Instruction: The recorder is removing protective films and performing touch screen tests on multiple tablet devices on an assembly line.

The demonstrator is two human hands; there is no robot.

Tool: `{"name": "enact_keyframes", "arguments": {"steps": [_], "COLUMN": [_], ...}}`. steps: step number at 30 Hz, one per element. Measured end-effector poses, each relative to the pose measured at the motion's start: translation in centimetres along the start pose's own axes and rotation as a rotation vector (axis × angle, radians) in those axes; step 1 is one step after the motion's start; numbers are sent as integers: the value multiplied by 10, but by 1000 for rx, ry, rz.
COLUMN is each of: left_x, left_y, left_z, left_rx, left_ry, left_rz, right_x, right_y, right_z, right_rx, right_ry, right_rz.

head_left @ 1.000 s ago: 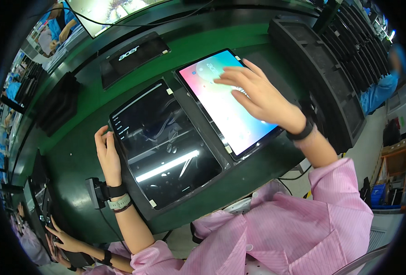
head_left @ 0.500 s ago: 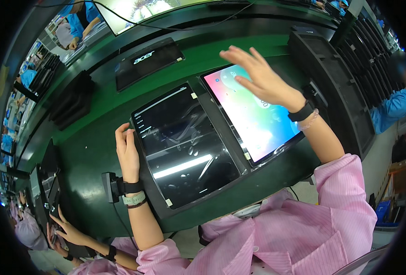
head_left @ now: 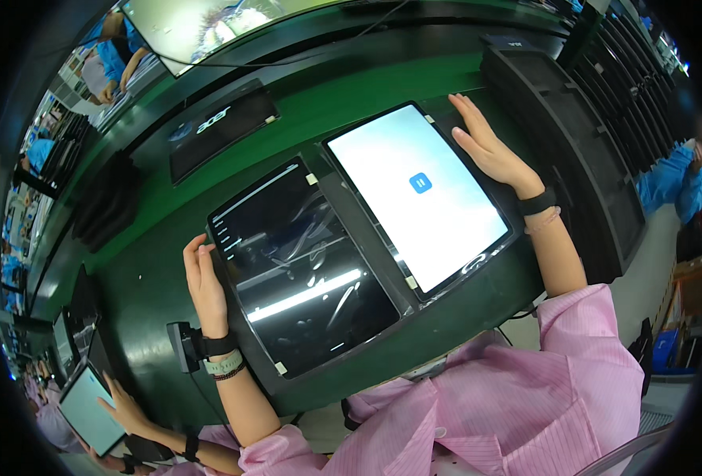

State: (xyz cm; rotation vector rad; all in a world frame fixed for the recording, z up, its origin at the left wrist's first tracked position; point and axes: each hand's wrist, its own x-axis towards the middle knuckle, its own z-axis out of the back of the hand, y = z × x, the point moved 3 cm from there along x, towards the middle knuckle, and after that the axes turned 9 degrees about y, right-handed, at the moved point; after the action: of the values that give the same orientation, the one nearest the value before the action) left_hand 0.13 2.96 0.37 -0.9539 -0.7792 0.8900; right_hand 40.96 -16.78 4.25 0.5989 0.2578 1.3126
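Observation:
Two tablets lie side by side on the dark green bench. The left tablet (head_left: 307, 274) has a dark screen with small pale lines of text, a film with bubbles, and a strip of reflected light. Beside its left edge rests my left hand (head_left: 206, 289), fingers extended, fingertips close to the upper left corner. The right tablet (head_left: 406, 210) glows white and pale blue, with a small blue square icon in the middle. My right hand (head_left: 489, 151) is at its upper right edge, fingers stretched out and holding nothing; whether it touches the edge, I cannot tell.
A black case panel (head_left: 222, 131) lies behind the tablets. Deep black trays (head_left: 569, 143) stand on the right. A black box-shaped device with a cable (head_left: 183, 347) sits by my left wrist. At lower left a co-worker's hand (head_left: 129, 408) touches another lit tablet (head_left: 89, 408).
My right hand has moved from above the right tablet to its right edge. That screen went from a colourful picture to near-white with a blue icon. A co-worker's lit tablet now shows.

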Motion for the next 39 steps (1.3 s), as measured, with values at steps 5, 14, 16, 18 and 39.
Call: {"name": "enact_keyframes", "arguments": {"steps": [5, 14, 16, 18, 39], "left_x": [3, 4, 5, 4, 8], "left_y": [3, 0, 0, -2, 7], "left_z": [-3, -5, -3, -4, -2], "left_rx": [-78, -140, -118, -124, -127], "left_ry": [31, 52, 63, 60, 60], "left_rz": [52, 17, 13, 27, 0], "right_x": [-9, -12, -13, -14, -115], "right_y": [-9, -4, -4, -6, 94], "right_z": [2, 4, 6, 3, -9], "right_rx": [29, -113, -130, -132, -113], "right_ry": [-2, -33, -23, -26, -42], "right_rz": [-120, -14, -18, 11, 414]}}
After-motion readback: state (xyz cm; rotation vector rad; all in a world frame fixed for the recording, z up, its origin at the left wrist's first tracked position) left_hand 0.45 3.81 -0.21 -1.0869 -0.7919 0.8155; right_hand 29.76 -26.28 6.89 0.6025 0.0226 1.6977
